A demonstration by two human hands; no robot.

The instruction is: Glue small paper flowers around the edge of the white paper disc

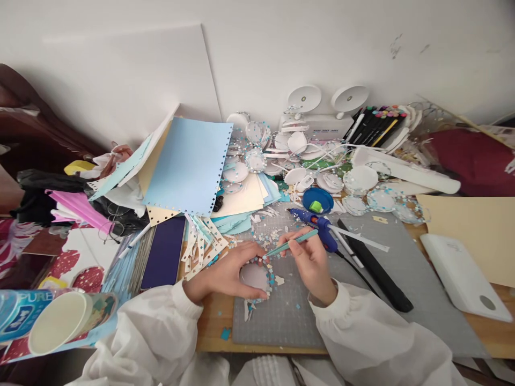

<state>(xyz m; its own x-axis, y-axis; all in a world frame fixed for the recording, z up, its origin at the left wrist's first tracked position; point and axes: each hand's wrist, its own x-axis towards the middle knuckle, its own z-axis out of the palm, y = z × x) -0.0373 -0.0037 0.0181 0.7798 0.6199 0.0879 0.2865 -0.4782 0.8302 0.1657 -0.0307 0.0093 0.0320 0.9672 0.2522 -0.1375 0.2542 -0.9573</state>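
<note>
My left hand [227,271] curves round a small white round disc [254,276], thumb at its near edge and fingers at its far edge. Tiny blue, white and peach paper bits line the disc's rim. In my right hand [309,262] is a pair of teal tweezers [284,247], pinched between thumb and fingers. Their tips reach the disc's far rim beside my left fingertips; any piece between them is too small to make out. Both rest over a grey cutting mat [281,327], with loose paper scraps [261,233] scattered beyond the disc.
Right of my right hand lie a blue glue gun [309,217] and a long black bar [376,268]. A blue dish [317,200] stands behind. Decorated discs pile up at the back. Leftward are a dark blue phone [164,252], paper sheets [187,161] and a cup [60,324].
</note>
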